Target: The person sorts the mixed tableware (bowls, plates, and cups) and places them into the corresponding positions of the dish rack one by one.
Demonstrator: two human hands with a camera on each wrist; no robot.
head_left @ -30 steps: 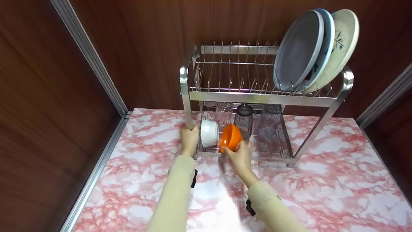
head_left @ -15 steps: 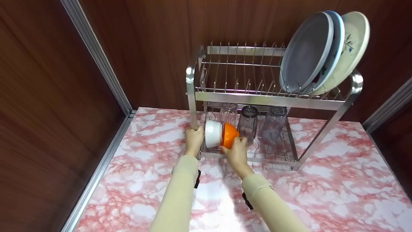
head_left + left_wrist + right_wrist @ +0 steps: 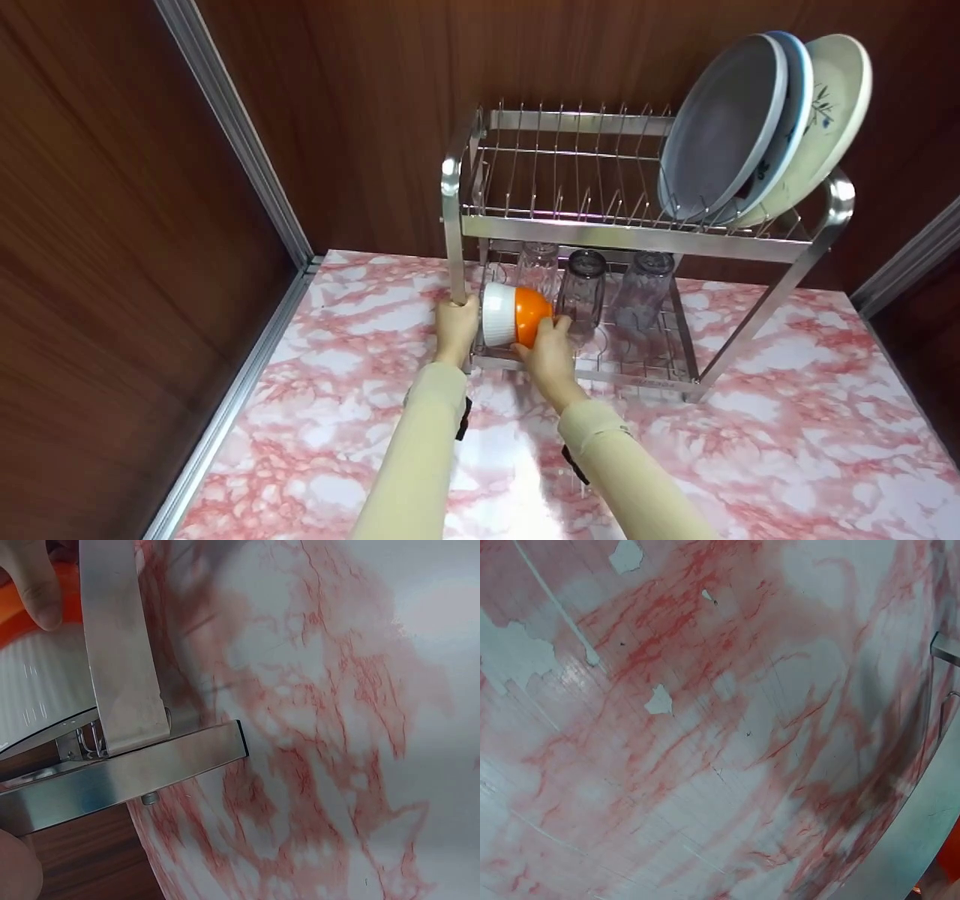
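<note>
On the lower shelf of a metal dish rack (image 3: 637,236), a white ribbed bowl (image 3: 498,315) lies on its side. An orange bowl (image 3: 531,306) sits against its right side, rim to rim, base turned right. My right hand (image 3: 551,356) holds the orange bowl, thumb low at the front and fingers at its base. My left hand (image 3: 457,330) grips the rack's front left post near the bottom. The left wrist view shows a fingertip (image 3: 46,611) over the orange bowl, beside the white bowl (image 3: 49,682). Only an orange sliver (image 3: 951,851) shows in the right wrist view.
Behind the bowls stand upturned glasses: a clear one (image 3: 537,266), a dark one (image 3: 583,289) and a greyish one (image 3: 643,289). Three plates (image 3: 724,127) lean upright in the upper tier's right end. Wood panels (image 3: 360,135) enclose the marbled tabletop (image 3: 330,360).
The orange bowl, tilted with its opening showing earlier, has moved left and turned rim to rim against the white bowl. My right hand moved with it; my left hand keeps gripping the post.
</note>
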